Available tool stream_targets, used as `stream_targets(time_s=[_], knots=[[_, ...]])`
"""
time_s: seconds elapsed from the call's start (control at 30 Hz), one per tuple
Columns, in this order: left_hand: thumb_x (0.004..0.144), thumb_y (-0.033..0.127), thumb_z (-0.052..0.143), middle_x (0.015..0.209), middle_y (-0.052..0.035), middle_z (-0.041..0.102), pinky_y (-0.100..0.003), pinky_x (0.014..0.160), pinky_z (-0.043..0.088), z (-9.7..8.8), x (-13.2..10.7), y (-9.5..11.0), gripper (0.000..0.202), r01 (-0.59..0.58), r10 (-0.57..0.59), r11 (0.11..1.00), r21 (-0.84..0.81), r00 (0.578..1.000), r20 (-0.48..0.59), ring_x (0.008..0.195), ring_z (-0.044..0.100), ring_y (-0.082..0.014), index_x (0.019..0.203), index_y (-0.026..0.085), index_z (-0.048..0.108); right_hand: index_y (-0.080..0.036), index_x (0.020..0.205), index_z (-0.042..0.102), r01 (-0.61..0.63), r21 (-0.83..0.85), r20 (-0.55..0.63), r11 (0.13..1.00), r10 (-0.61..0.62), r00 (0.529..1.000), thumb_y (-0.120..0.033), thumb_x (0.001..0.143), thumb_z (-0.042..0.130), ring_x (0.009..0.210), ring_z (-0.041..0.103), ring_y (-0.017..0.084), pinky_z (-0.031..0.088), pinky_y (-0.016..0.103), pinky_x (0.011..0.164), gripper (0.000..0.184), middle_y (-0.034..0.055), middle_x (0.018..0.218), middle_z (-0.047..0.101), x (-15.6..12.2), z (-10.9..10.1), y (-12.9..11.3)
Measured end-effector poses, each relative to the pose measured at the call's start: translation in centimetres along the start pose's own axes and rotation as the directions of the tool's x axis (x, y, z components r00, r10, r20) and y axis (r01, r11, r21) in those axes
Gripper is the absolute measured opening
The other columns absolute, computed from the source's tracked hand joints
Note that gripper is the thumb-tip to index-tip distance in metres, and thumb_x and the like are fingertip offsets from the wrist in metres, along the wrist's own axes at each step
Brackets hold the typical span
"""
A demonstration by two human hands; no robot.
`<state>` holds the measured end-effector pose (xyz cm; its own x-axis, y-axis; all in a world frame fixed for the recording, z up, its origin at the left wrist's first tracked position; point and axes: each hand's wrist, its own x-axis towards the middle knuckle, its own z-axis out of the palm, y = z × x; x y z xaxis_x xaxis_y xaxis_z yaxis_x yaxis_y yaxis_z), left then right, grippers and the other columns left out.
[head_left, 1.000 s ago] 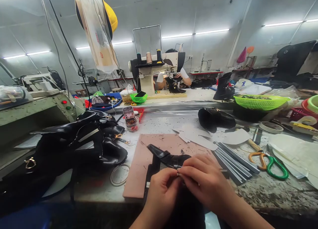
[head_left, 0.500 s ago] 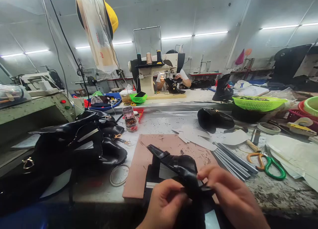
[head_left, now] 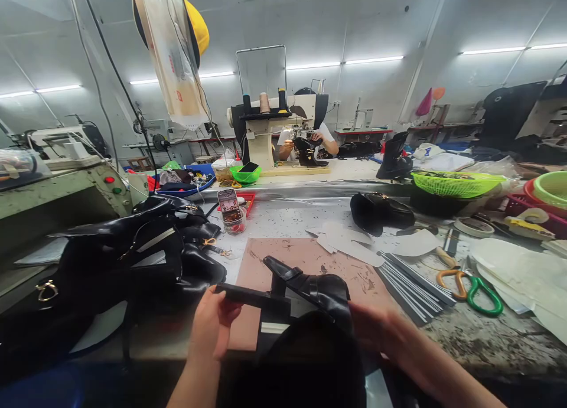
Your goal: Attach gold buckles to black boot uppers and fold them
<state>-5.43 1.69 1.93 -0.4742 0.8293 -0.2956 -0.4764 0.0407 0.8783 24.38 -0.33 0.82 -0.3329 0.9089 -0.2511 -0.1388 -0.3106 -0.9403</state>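
A black leather boot upper (head_left: 325, 290) lies at the front edge of the work board (head_left: 274, 251), with pale lining patches showing. My left hand (head_left: 212, 319) is closed on the end of a black strip (head_left: 252, 297), thumb and fingers pinching it left of the upper. Against the upper's right side rests my right hand (head_left: 376, 331); its fingertips are hidden behind the leather and blurred. A large dark part of the piece fills the space between my forearms, its details lost in shadow.
Black boot uppers (head_left: 150, 260) pile up at left. On the right lie grey strips (head_left: 411, 287), scissors (head_left: 485, 296), white sheets (head_left: 500, 266) and a green basket (head_left: 458, 183). A phone (head_left: 229, 206) leans on a tub. Behind, a co-worker's hands (head_left: 319, 139) hold a boot at a sewing machine (head_left: 261, 139).
My left hand has moved left from the middle of the upper and now holds out the black strip. My right hand has flattened lower along the upper's right side. The view shifted slightly.
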Motion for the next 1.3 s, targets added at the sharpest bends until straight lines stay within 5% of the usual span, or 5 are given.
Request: stream_targets(time_s=[0.1,0.23,0.47,0.77,1.3], knots=[[0.057,0.015,0.055,0.051,0.0043,0.060,-0.015,0.041,0.043,0.4,0.5,-1.2,0.019,0.012,-0.010,0.997,0.076,1.000,-0.017,0.043,0.057,-0.0095,0.073,0.019,0.045,-0.018,0.079,0.069,-0.063,0.267,-0.115,0.962,0.097,0.989,-0.056,0.065,0.061,0.087,0.065,0.030,0.051,0.040,0.078,0.041,0.0093,0.081,0.072,3.2,4.2,-1.1],[0.054,0.022,0.061,0.058,-0.0006,0.064,-0.016,0.039,0.041,0.9,-0.5,-2.2,0.027,0.019,-0.024,0.990,0.140,0.999,0.035,0.046,0.059,-0.0124,0.077,0.017,0.047,-0.020,0.067,0.067,-0.064,0.145,-0.122,0.987,0.082,0.989,-0.036,0.060,0.067,0.077,0.066,0.029,0.054,0.037,0.067,0.018,0.0070,0.073,0.071,3.8,6.4,-1.8],[0.056,0.033,0.065,0.058,0.0028,0.061,-0.017,0.041,0.041,0.8,-2.2,-2.3,0.034,-0.001,-0.060,0.958,0.287,0.978,0.200,0.047,0.057,-0.0104,0.082,0.016,0.052,-0.019,0.103,0.066,0.003,-0.091,0.002,0.996,-0.003,1.000,-0.044,0.065,0.067,0.103,0.058,0.033,0.047,0.044,0.088,0.046,0.0105,0.102,0.069,1.9,5.1,-0.2],[0.064,0.026,0.058,0.054,0.0034,0.059,-0.018,0.045,0.041,1.2,-2.5,-1.4,0.025,-0.055,-0.072,0.920,0.389,0.950,0.304,0.047,0.055,-0.0104,0.086,0.014,0.055,-0.018,0.110,0.063,0.083,-0.320,-0.074,0.944,-0.112,0.991,-0.049,0.071,0.059,0.104,0.058,0.034,0.048,0.043,0.087,0.050,0.0116,0.107,0.067,1.4,4.8,1.1],[0.058,0.043,0.070,0.051,-0.0009,0.057,-0.020,0.043,0.040,2.0,-2.1,-0.6,0.032,-0.086,-0.011,0.949,0.303,0.952,0.306,0.045,0.050,-0.0103,0.062,0.012,0.063,-0.027,0.104,0.068,0.140,-0.333,0.086,0.933,-0.118,0.989,-0.041,0.065,0.069,0.104,0.057,0.037,0.048,0.046,0.089,0.041,0.0049,0.104,0.069,1.7,4.4,-1.4]])
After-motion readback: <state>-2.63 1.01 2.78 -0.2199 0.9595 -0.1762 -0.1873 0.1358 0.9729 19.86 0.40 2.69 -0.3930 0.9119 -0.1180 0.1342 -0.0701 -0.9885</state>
